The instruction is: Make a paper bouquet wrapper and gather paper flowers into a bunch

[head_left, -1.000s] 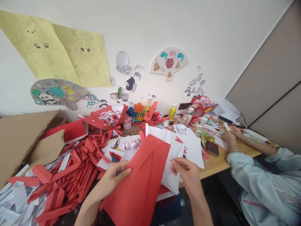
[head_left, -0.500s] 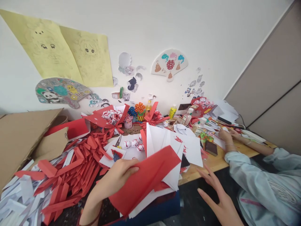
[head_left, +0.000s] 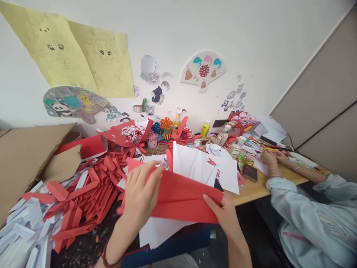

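Note:
I hold a folded red paper sheet (head_left: 181,195) level in front of me, over the table edge. My left hand (head_left: 141,193) grips its left end, fingers curled over the top fold. Its lower right corner is pinched by my right hand (head_left: 223,216). Under it lies a white sheet (head_left: 158,232), and just behind it stand several white folded papers (head_left: 200,167) with red marks.
A pile of folded red and white paper strips (head_left: 80,197) fills the left side, with cardboard (head_left: 25,156) beyond. Paper flowers, bottles and craft clutter line the wall. Another person in a light blue sleeve (head_left: 301,212) sits at right, hands on the wooden table (head_left: 256,190).
The red sheet has swung from tilted to level. My right hand, which had let go and hovered open at lower right, came back and took the sheet's right corner.

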A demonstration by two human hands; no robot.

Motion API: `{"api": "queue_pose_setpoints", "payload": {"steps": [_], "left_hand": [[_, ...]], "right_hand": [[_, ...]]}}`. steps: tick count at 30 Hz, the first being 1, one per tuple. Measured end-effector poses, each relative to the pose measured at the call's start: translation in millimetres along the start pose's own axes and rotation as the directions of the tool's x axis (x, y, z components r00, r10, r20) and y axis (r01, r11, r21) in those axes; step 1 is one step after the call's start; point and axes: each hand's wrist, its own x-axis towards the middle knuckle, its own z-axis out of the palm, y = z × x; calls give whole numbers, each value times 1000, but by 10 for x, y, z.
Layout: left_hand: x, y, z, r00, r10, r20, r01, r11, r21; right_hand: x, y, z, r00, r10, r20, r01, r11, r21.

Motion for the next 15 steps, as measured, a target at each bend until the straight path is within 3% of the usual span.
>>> {"api": "queue_pose_setpoints", "payload": {"steps": [2, 4, 6, 8, 10, 12, 15], "left_hand": [[-151, 150, 128, 980, 6, -200, -22, 997, -81], [-323, 316, 287, 989, 109, -103, -127, 975, -183], [-449, 442, 467, 975, 194, 107, -163, 955, -249], [-483, 498, 636, 965, 90, 247, -10, 952, -307], [-424, 490, 751, 945, -103, 311, 217, 909, -357], [-307, 448, 793, 905, -270, 328, 396, 814, -424], [-122, 388, 774, 848, -435, 303, 530, 667, -523]], "right_hand": [[-13, 76, 52, 974, 60, -217, -20, 983, 182], [-21, 103, 139, 922, 133, -365, 9, 932, 362], [-18, 81, 262, 895, 174, -411, 47, 879, 474], [-8, 30, 403, 899, 178, -401, 76, 836, 543], [2, -19, 537, 909, 154, -387, 114, 802, 587], [8, -44, 647, 917, 135, -377, 145, 766, 627], [14, -40, 766, 920, 139, -366, 142, 753, 642]]}}
